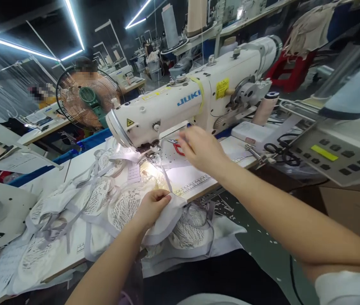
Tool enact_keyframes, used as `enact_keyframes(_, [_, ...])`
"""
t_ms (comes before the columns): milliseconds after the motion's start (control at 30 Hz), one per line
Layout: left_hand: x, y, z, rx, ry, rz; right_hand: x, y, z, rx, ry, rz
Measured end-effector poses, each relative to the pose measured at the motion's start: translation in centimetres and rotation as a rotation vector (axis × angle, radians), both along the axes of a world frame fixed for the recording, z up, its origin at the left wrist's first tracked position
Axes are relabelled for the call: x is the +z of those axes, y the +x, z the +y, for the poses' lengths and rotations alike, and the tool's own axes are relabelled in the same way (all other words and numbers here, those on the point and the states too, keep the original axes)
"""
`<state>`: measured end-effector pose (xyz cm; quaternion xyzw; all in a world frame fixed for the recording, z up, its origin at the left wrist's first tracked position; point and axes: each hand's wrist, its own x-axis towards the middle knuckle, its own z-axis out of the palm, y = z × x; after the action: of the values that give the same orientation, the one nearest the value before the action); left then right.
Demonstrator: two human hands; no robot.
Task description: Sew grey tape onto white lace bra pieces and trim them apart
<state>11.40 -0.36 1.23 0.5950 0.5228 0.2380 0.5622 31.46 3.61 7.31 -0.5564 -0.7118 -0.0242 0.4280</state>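
Observation:
My left hand (153, 206) is closed, pinching a grey strap (166, 179) and the white lace fabric (125, 205) at the table's front edge. The strap runs up to the needle area (149, 151) of a white sewing machine (192, 99). My right hand (200, 148) reaches over the machine bed, fingers curled around red thread snips (177, 147) right of the needle.
More lace pieces and grey straps (55, 216) lie piled on the table to the left. Black scissors (281, 152) and a control panel (329, 156) sit at the right. A fan (86, 99) stands behind the machine. A thread cone (266, 108) stands by the handwheel. Other workstations fill the background.

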Motion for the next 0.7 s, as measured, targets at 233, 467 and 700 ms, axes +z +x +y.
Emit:
enact_keyframes(233, [-0.5, -0.5, 0.3, 0.089, -0.124, -0.163, -6.1, -2.0, -5.4, 0.315, -0.543, 0.028])
enact_keyframes(467, [-0.5, -0.3, 0.1, 0.092, -0.088, -0.181, -5.8, -3.8, -6.3, 0.253, -0.485, -0.131])
enact_keyframes(700, [-0.7, -0.2, 0.0, 0.095, -0.063, -0.172, -6.1, -4.7, -6.2, 0.222, -0.478, -0.246])
